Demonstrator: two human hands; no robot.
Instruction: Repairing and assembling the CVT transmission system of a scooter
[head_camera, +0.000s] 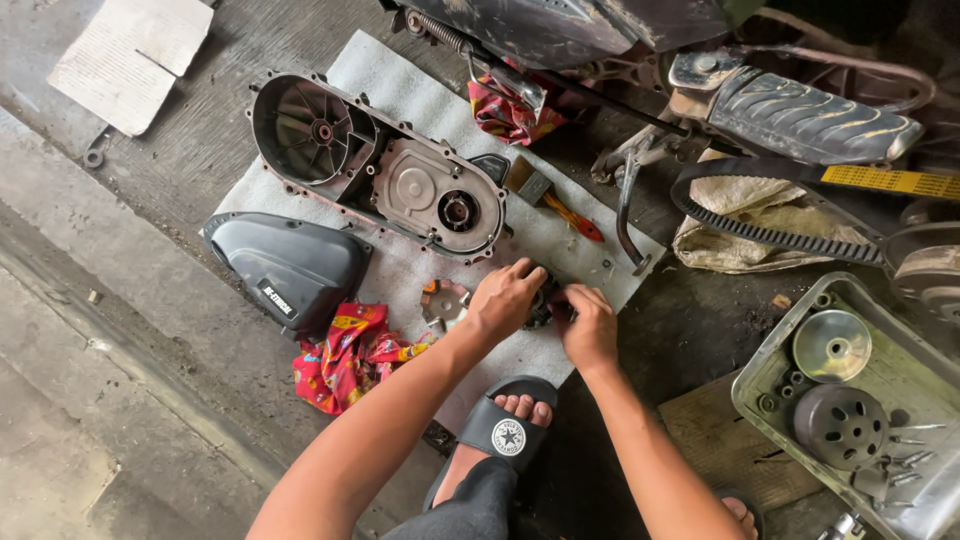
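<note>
— Where was the part the person worked on?

— A small dark round part (543, 305) lay on the grey mat (420, 100), directly between the two hands and just beyond the sandalled foot (508, 428).

— How were the hands set on it?

— The left hand (505, 298) was curled over its top and left side, fingers closed on it. The right hand (588, 325) pressed in from the right, closed against it too. Both touched it, neither nearer; how the part's axis ran could not be told, since the hands hid most of it.

— And around them?

— Just left of the left hand sat a silver slotted plate (444, 303), then a red patterned rag (352, 352). Beyond lay the long metal engine cover (378, 165), a black plastic cover (288, 266) and a brush (553, 198). Well off to the right stood a metal tray (760, 385) with a pulley disc (832, 346), and a toothed belt (770, 235) above it.
</note>
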